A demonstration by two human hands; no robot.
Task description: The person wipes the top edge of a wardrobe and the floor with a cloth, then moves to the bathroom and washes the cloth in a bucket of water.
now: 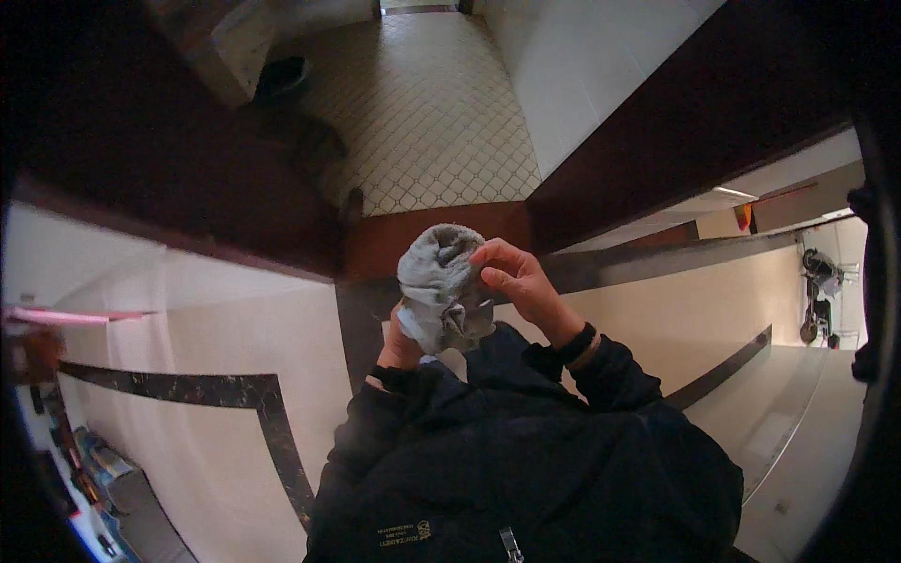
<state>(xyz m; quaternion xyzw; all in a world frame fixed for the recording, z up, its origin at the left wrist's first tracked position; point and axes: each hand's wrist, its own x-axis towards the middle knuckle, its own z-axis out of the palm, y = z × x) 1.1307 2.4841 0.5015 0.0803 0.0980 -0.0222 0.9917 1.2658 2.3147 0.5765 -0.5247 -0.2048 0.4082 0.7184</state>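
Observation:
A bunched, grey-white cloth (442,264) is held up in front of my body. It is rolled or wrapped into a rounded bundle with a folded hollow at the top and loose, wrinkled ends below. My left hand (402,345) grips it from the left and underneath; the cloth hides most of those fingers. At the bundle's right side is my right hand (524,285), thumb and forefinger apart, with the fingertips at the edge of the cloth. Whether they press on it is hard to tell.
Ahead, a dark red threshold (436,236) leads to a room with a patterned tile floor (436,119). Dark door-frame sides (654,127) flank it. A dark bucket-like container (281,76) stands inside at left. Far right is a parked scooter (820,295).

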